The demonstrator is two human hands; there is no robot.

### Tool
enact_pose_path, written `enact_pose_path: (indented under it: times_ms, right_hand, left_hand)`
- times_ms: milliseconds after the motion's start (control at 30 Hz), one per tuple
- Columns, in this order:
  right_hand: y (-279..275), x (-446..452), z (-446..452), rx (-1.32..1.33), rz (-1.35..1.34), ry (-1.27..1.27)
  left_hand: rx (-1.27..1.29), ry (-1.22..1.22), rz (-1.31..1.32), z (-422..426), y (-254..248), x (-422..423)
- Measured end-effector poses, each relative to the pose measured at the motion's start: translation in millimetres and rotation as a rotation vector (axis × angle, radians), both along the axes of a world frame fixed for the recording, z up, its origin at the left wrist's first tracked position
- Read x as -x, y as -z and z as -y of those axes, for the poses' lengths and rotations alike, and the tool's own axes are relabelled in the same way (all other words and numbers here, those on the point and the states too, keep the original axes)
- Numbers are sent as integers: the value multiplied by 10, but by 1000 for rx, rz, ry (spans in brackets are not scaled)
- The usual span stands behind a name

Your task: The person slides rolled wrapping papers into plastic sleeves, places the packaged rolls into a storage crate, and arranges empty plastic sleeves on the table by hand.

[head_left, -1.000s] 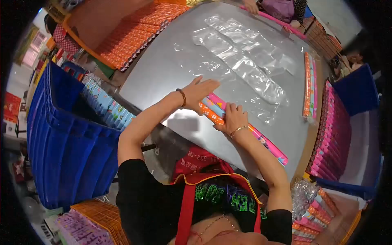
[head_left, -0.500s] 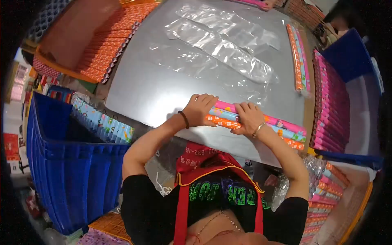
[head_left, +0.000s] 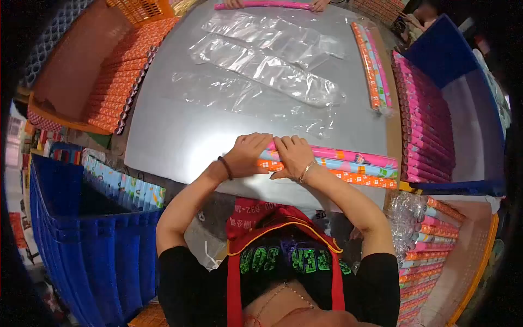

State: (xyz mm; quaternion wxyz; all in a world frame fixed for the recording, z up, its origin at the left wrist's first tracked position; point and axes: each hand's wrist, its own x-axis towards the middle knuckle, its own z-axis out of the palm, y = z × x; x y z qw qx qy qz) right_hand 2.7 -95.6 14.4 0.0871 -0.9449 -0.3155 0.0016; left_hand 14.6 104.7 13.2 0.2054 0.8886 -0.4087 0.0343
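A bundle of three wrapping paper rolls, one pink, one light blue and one orange (head_left: 359, 164), lies side by side along the near edge of the grey table. My left hand (head_left: 248, 155) is closed around the bundle's left end and hides it. Close beside it, my right hand (head_left: 294, 157) grips the same rolls from above, fingers on the far side and thumb on the near side. Flat clear plastic sleeves (head_left: 267, 68) are spread over the table (head_left: 158, 120) beyond my hands.
Another three-roll bundle (head_left: 372, 65) lies at the table's right. Pink rolls fill a blue crate (head_left: 479, 158) on the right; orange rolls fill an orange crate (head_left: 65, 71) at left. A blue bin (head_left: 98, 256) stands near left. Across the table, another person's hands hold a pink roll (head_left: 272, 5).
My right hand has slid left along the rolls, closer to my left hand. The view has shifted, and more of the far pink roll and the other person's hands shows.
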Motion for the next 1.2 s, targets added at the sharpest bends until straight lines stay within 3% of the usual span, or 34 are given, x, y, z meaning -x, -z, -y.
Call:
enact_pose_path:
  times_ms: [333,433,467,1033,1200]
  right_hand:
    - [34,-24,8,-38,47,-9]
    - [48,-18,1,-68,55,-17]
    - [44,-23,-1,-61,34,-15]
    - [8,-21,-15,-61,-4,-20]
    - [10,-12,-16,-68,-2,-10]
  left_hand:
    - [129,106,-132,-188,54,-101]
    - [156,-26,-321,-292,51,-128]
    - [162,-25,-209,-354,107,-93]
    - [247,-164,-368,-376,271,20]
    - [208,-105,-119,-366,314,24]
